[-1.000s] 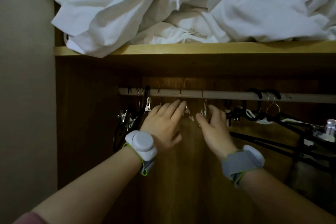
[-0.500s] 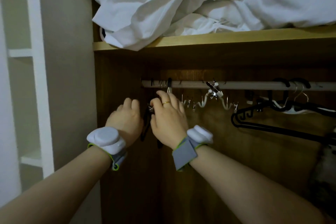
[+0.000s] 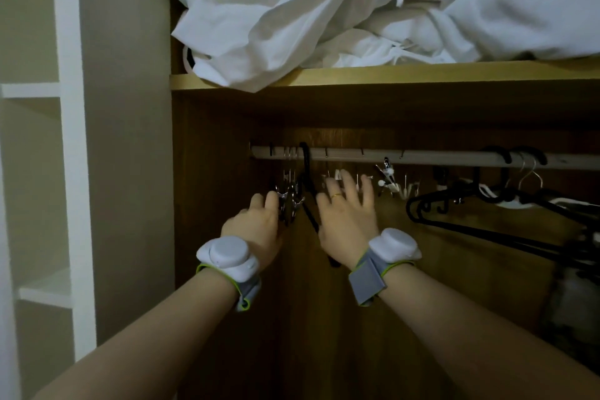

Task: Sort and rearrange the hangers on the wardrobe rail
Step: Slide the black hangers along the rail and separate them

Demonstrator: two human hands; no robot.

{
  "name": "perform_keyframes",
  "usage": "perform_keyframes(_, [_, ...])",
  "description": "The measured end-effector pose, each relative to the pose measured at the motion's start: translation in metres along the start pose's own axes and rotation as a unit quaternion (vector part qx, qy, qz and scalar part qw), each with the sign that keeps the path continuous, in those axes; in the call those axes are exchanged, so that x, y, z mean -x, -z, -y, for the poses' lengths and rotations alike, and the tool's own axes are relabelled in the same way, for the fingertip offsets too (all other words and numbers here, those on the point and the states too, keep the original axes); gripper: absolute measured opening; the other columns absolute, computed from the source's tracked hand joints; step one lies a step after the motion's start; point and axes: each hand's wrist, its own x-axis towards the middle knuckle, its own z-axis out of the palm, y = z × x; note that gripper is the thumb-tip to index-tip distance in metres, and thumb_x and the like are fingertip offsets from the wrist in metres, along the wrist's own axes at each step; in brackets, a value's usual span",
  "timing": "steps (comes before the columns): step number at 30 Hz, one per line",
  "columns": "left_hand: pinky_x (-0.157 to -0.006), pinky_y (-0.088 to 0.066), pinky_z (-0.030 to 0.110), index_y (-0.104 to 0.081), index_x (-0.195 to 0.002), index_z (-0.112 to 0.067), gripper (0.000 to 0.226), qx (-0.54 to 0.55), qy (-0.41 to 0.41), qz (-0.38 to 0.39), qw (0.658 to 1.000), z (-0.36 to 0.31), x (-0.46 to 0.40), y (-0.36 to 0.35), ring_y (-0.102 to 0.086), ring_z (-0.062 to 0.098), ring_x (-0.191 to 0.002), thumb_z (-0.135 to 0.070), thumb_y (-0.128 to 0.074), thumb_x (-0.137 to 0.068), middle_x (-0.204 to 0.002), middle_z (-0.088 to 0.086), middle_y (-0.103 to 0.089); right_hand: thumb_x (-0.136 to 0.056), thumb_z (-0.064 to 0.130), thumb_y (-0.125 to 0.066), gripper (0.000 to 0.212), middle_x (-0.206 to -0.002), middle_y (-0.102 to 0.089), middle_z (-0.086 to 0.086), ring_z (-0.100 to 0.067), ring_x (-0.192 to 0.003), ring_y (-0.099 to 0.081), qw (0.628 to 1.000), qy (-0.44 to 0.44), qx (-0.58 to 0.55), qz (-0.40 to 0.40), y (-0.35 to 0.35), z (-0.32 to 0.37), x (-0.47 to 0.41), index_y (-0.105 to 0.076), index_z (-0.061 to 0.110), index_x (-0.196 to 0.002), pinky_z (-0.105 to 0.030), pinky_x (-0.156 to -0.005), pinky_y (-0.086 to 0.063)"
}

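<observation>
The left hand (image 3: 256,227) is curled against a bunch of metal clip hangers (image 3: 287,196) near the left end of the rail (image 3: 454,157). Its fingertips touch the clips, but I cannot tell if it really grips them. The right hand (image 3: 345,217) is open, with fingers spread, and it holds nothing. It reaches toward small clips (image 3: 337,177) that hang just behind its fingertips. Between the two hands hangs one black hanger (image 3: 306,191), hooked on the rail.

I judge the step to be gathering the clip hangers on the left side. The next move probably needs the right hand to pinch one loose clip and slide it left without tangling.

Further right, more black hangers (image 3: 487,204) crowd together. Above, white bedding (image 3: 357,10) lies on the shelf (image 3: 422,73).
</observation>
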Motion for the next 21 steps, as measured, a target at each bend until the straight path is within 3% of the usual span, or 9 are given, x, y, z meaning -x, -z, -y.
perform_keyframes(2, [-0.076, -0.055, 0.040, -0.028, -0.133, -0.015, 0.046, 0.014, -0.003, 0.014, 1.000, -0.003, -0.004, -0.003, -0.061, 0.033, -0.097, -0.016, -0.049, -0.092, -0.126, 0.012, -0.042, -0.060, 0.026, -0.074, 0.048, -0.129, -0.057, -0.017, -0.041, -0.135, -0.037, 0.999, -0.040, 0.009, 0.005, -0.005, -0.006, 0.005, -0.065, 0.008, -0.104, -0.053, -0.108, 0.001])
perform_keyframes(4, [-0.075, -0.057, 0.041, -0.029, -0.132, -0.015, 0.043, 0.027, -0.003, 0.027, 0.999, -0.005, -0.006, -0.006, -0.062, 0.034, -0.092, -0.008, -0.045, -0.093, -0.124, 0.014, -0.041, -0.054, 0.024, -0.076, 0.052, -0.124, -0.061, -0.017, -0.040, -0.131, -0.043, 0.998, -0.032, -0.002, -0.052, -0.003, -0.006, 0.005, -0.066, 0.008, -0.103, -0.052, -0.109, -0.004])
perform_keyframes(7, [-0.078, -0.056, 0.044, -0.031, -0.130, -0.014, 0.043, 0.033, 0.003, 0.036, 0.999, -0.008, -0.009, -0.007, -0.062, 0.036, -0.093, -0.002, -0.045, -0.091, -0.125, 0.015, -0.039, -0.078, 0.017, -0.060, 0.064, -0.149, -0.034, -0.012, -0.031, -0.143, -0.021, 0.991, 0.063, -0.110, -0.047, 0.003, 0.004, 0.002, -0.038, 0.012, -0.138, -0.042, -0.117, -0.005])
perform_keyframes(9, [-0.082, -0.055, 0.043, -0.028, -0.134, -0.013, 0.047, 0.026, 0.011, 0.027, 0.999, -0.009, -0.011, -0.008, -0.062, 0.037, -0.098, -0.001, -0.044, -0.091, -0.127, 0.015, -0.038, -0.087, 0.017, -0.051, 0.069, -0.156, -0.017, -0.007, -0.027, -0.145, -0.012, 0.981, 0.086, -0.175, 0.017, 0.007, 0.013, -0.003, -0.017, 0.019, -0.147, -0.040, -0.117, -0.013])
perform_keyframes(11, [-0.084, -0.054, 0.041, -0.026, -0.137, -0.010, 0.049, 0.012, 0.017, 0.014, 1.000, -0.010, -0.013, -0.007, -0.062, 0.037, -0.100, -0.001, -0.042, -0.092, -0.129, 0.016, -0.038, -0.087, 0.016, -0.052, 0.074, -0.158, -0.010, -0.006, -0.028, -0.145, -0.009, 0.979, 0.080, -0.182, 0.048, 0.004, 0.020, -0.011, -0.012, 0.023, -0.148, -0.042, -0.117, -0.015])
perform_keyframes(14, [-0.084, -0.054, 0.043, -0.025, -0.139, -0.008, 0.048, -0.007, 0.031, -0.006, 0.999, -0.008, -0.014, -0.002, -0.062, 0.038, -0.101, 0.001, -0.038, -0.094, -0.130, 0.016, -0.039, -0.084, 0.015, -0.057, 0.077, -0.157, -0.009, -0.010, -0.035, -0.143, -0.014, 0.986, 0.063, -0.145, 0.058, -0.003, 0.028, -0.024, -0.014, 0.023, -0.147, -0.046, -0.115, -0.017])
perform_keyframes(16, [-0.082, -0.054, 0.042, -0.027, -0.137, -0.007, 0.045, -0.023, 0.046, -0.016, 0.999, -0.006, -0.015, 0.001, -0.062, 0.038, -0.100, 0.002, -0.036, -0.094, -0.129, 0.016, -0.040, -0.085, 0.010, -0.056, 0.073, -0.155, -0.013, -0.013, -0.040, -0.137, -0.024, 0.988, 0.051, -0.132, 0.066, -0.006, 0.031, -0.031, -0.017, 0.021, -0.146, -0.048, -0.110, -0.026])
perform_keyframes(21, [-0.066, -0.049, 0.039, -0.038, -0.119, -0.006, 0.027, -0.050, 0.090, -0.019, 0.995, -0.001, -0.022, 0.013, -0.065, 0.035, -0.088, 0.001, -0.037, -0.093, -0.104, 0.016, -0.061, -0.092, 0.005, -0.043, 0.038, -0.134, -0.039, -0.019, -0.041, -0.117, -0.046, 0.988, 0.030, -0.134, 0.077, -0.013, 0.026, -0.043, -0.038, 0.009, -0.129, -0.046, -0.081, -0.045])
